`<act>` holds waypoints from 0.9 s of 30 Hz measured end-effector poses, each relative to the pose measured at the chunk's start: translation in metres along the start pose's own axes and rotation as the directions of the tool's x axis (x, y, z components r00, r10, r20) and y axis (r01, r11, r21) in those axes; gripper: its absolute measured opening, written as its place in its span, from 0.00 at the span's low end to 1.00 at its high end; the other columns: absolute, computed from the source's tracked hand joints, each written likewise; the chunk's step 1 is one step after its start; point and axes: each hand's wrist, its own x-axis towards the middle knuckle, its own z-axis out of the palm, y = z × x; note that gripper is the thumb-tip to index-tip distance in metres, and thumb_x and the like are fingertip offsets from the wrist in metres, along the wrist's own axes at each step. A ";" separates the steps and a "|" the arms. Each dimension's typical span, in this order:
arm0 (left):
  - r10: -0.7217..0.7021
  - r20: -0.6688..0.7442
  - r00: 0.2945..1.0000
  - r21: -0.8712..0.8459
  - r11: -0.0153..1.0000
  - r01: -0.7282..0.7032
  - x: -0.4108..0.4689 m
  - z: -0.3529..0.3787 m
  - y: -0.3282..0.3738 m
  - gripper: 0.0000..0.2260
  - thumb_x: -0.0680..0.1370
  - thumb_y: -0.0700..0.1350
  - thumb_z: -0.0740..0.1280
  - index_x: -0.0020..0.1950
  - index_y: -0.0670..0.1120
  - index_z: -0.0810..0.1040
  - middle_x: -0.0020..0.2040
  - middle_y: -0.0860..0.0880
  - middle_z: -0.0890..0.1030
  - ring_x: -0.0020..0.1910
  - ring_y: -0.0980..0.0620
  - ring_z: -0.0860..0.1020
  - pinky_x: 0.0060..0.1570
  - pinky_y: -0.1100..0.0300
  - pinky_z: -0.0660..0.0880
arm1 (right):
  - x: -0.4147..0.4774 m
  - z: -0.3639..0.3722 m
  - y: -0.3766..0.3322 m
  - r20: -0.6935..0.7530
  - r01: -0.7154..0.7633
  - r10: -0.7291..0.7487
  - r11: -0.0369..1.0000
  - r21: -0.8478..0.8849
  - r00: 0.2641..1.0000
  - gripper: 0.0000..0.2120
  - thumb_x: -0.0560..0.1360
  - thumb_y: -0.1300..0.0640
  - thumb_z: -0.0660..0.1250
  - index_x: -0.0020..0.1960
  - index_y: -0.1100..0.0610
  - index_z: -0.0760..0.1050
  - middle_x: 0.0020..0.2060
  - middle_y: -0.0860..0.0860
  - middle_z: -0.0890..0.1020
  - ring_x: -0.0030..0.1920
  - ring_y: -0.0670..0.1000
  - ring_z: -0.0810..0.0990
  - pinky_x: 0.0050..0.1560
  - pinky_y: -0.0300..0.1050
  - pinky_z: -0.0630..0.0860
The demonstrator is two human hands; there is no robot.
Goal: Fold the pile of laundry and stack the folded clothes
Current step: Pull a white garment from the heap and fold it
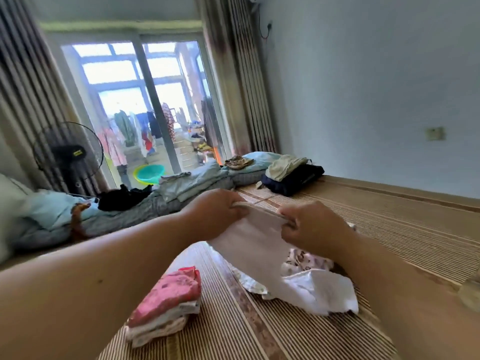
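Note:
A small white garment (255, 245) hangs in the air over the striped bed mat (389, 229). My left hand (215, 211) pinches its top edge at the left and my right hand (311, 224) pinches the same edge at the right. Below it lies the loose pile of laundry (306, 279): white pieces and a patterned one. To the left of the pile sits a small stack of folded clothes (166, 305) with a pink printed piece on top.
Folded blue-grey bedding (192, 185) and pillows line the far edge of the bed. A dark folded garment with a cream one on top (291, 175) lies at the back. A black floor fan (67, 154) stands by the glass door. A wall runs along the right.

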 end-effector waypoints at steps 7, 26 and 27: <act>-0.046 -0.199 0.979 0.219 0.971 0.090 -0.083 -0.123 -0.017 0.12 0.80 0.52 0.63 0.46 0.44 0.76 0.40 0.49 0.73 0.47 0.47 0.73 0.40 0.58 0.61 | 0.046 -0.110 -0.105 -0.123 0.147 -0.139 0.987 0.058 0.983 0.08 0.76 0.57 0.65 0.47 0.59 0.82 0.39 0.56 0.82 0.43 0.55 0.79 0.41 0.46 0.69; -0.433 -0.374 0.820 0.077 0.867 0.493 -0.215 -0.265 -0.038 0.19 0.72 0.56 0.72 0.34 0.43 0.72 0.33 0.47 0.73 0.31 0.51 0.70 0.28 0.59 0.63 | 0.042 -0.147 -0.292 -0.048 -0.035 0.087 0.759 0.651 0.995 0.11 0.71 0.60 0.70 0.49 0.68 0.79 0.39 0.59 0.78 0.38 0.54 0.76 0.38 0.46 0.75; -0.469 -0.365 0.804 0.022 0.859 0.511 -0.218 -0.267 -0.039 0.18 0.72 0.55 0.73 0.34 0.42 0.73 0.32 0.47 0.73 0.29 0.51 0.70 0.27 0.60 0.63 | 0.040 -0.149 -0.296 -0.038 -0.038 0.083 0.753 0.657 0.996 0.13 0.71 0.60 0.70 0.50 0.69 0.79 0.39 0.59 0.78 0.37 0.54 0.76 0.38 0.46 0.74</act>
